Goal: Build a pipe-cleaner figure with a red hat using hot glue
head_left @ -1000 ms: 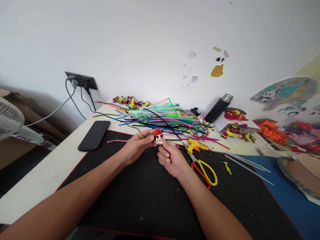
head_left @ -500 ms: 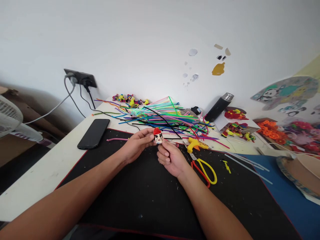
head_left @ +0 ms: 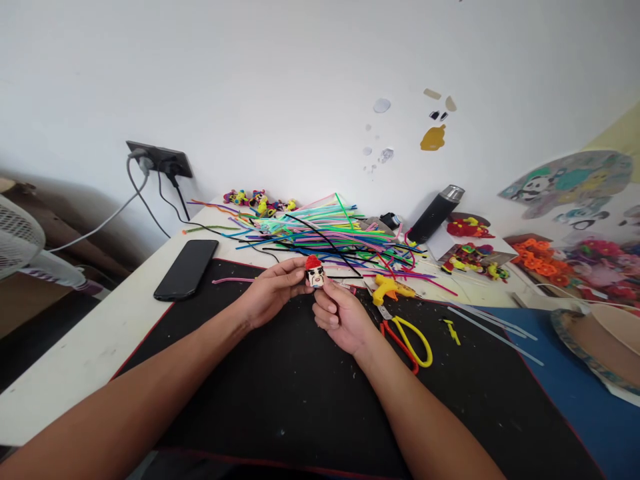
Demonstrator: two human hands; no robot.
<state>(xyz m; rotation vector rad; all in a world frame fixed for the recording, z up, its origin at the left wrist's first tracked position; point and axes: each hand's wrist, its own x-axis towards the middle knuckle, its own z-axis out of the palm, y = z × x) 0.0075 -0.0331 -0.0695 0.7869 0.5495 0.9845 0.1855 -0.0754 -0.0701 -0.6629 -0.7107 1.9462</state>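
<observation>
Between my two hands is a small doll head [head_left: 315,275] with a white painted face, black brows and a red top, its face turned toward me. My left hand [head_left: 273,290] grips it from the left with thumb and fingers. From the right, my right hand [head_left: 343,313] pinches its lower edge, the other fingers curled under. Both hands are above the black mat [head_left: 280,393]. Right of my right hand lie scissors [head_left: 407,340] with one red and one yellow handle, and a yellow glue gun [head_left: 390,289] just behind them.
Behind my hands lies a heap of coloured pipe cleaners [head_left: 320,233]. A phone [head_left: 186,270] is at the left, a black thermos [head_left: 437,215] at the back right. Clear glue sticks [head_left: 500,331] and a yellow scrap [head_left: 453,332] lie to the right. Several finished figures [head_left: 260,200] sit against the wall.
The whole view has shifted slightly. Both hands keep the doll head in almost the same place and pose.
</observation>
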